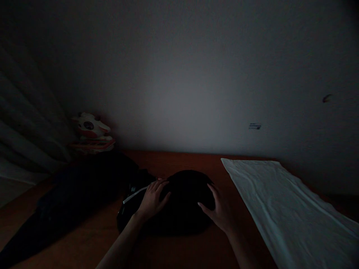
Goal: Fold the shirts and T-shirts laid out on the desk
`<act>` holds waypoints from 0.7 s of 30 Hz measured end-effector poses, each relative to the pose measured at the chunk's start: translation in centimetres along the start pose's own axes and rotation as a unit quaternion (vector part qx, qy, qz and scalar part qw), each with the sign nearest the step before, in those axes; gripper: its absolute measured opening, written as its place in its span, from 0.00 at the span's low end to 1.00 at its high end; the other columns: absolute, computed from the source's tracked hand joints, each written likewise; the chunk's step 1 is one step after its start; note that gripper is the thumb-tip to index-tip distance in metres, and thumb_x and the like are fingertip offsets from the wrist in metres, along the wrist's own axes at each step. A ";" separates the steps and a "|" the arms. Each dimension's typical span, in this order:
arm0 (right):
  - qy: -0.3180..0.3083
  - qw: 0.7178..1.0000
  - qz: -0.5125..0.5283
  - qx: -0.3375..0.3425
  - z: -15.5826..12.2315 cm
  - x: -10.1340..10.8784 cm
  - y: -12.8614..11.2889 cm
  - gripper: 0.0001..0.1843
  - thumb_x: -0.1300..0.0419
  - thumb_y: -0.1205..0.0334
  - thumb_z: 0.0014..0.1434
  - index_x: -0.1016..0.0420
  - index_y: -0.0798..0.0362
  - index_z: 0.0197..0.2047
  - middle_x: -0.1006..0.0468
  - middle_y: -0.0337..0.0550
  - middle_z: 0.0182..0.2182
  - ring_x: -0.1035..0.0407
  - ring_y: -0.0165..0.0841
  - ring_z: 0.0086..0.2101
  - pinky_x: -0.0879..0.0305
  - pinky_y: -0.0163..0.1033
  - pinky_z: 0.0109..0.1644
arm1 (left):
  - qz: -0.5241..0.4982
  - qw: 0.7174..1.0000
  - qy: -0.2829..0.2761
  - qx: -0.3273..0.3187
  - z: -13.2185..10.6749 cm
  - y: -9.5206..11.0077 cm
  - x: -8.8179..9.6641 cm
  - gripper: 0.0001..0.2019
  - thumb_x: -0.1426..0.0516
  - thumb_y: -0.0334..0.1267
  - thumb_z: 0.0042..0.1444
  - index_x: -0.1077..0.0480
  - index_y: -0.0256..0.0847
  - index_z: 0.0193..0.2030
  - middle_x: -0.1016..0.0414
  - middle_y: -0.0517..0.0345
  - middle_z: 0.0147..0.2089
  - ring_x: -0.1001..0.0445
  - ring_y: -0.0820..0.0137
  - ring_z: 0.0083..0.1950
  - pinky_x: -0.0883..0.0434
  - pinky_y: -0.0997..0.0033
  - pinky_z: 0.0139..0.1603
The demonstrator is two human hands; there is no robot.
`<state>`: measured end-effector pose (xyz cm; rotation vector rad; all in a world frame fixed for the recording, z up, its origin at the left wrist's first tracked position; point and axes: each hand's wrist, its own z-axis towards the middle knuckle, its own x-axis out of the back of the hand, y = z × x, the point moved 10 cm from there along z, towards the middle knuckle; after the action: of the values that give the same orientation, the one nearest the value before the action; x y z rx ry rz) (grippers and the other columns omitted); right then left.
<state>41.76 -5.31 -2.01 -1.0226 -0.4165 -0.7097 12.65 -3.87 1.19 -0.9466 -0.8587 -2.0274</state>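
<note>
The scene is very dark. A rounded black bundle of fabric (183, 201) lies on the reddish wooden table (179, 160) in front of me. My left hand (153, 198) rests flat on its left side, fingers stretched out and slightly spread. My right hand (217, 209) lies against its right side, fingers extended and touching the fabric. Neither hand grips anything. A thin white stripe (134, 195) shows at the bundle's left edge, just beside my left hand.
A large dark heap of cloth (81, 190) covers the table's left part. A white folded towel (286, 209) stretches along the right. A white and orange toy figure (91, 132) stands at the back left by a curtain (25, 142). A bare wall rises behind.
</note>
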 end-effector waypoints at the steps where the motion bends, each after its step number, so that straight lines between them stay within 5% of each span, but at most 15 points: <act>1: -0.009 1.000 -0.017 0.007 0.0 -0.3 -0.2 0.42 0.34 0.38 0.54 0.35 0.49 0.66 0.28 0.55 0.61 0.33 0.51 0.60 0.37 0.60 0.64 | 0.006 1.000 0.010 0.012 -0.2 -0.3 0.3 0.19 0.45 0.46 0.65 0.30 0.42 0.60 0.24 0.46 0.60 0.26 0.55 0.60 0.28 0.49 0.60; 6: -0.008 1.000 -0.012 -0.026 0.1 -0.4 1.3 0.27 0.40 0.39 0.60 0.25 0.49 0.54 0.19 0.52 0.48 0.24 0.47 0.49 0.30 0.54 0.56 | 0.025 0.996 0.052 0.067 -0.2 -1.8 3.0 0.15 0.45 0.47 0.65 0.27 0.45 0.54 0.21 0.50 0.54 0.23 0.56 0.54 0.26 0.52 0.54; 11: 0.137 0.981 0.004 -0.135 -0.3 3.4 5.9 0.35 0.45 0.31 0.58 0.28 0.53 0.54 0.19 0.57 0.47 0.24 0.49 0.47 0.29 0.54 0.52 | 0.049 0.990 0.090 0.094 -0.8 -4.7 5.3 0.14 0.47 0.47 0.67 0.25 0.44 0.47 0.20 0.49 0.50 0.23 0.56 0.51 0.28 0.52 0.53; 15: 0.223 0.965 -0.029 -0.135 -0.7 6.4 6.7 0.37 0.48 0.30 0.60 0.29 0.55 0.53 0.23 0.61 0.49 0.28 0.50 0.50 0.33 0.56 0.56 | 0.054 0.991 0.062 0.109 -1.3 -5.7 4.5 0.15 0.47 0.50 0.66 0.24 0.45 0.46 0.21 0.49 0.51 0.24 0.56 0.51 0.29 0.52 0.54; 21: 0.201 0.972 -0.078 -0.096 -0.6 6.4 5.4 0.34 0.46 0.31 0.58 0.27 0.55 0.48 0.24 0.59 0.44 0.31 0.51 0.47 0.35 0.58 0.56 | 0.063 0.984 0.053 0.158 -1.2 -5.0 4.1 0.18 0.45 0.55 0.63 0.27 0.42 0.45 0.23 0.48 0.43 0.24 0.57 0.44 0.25 0.58 0.45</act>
<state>50.12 -6.23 -1.76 -1.0013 -0.0749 -1.0902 6.23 -3.63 2.63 -0.6915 -0.9997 -1.7520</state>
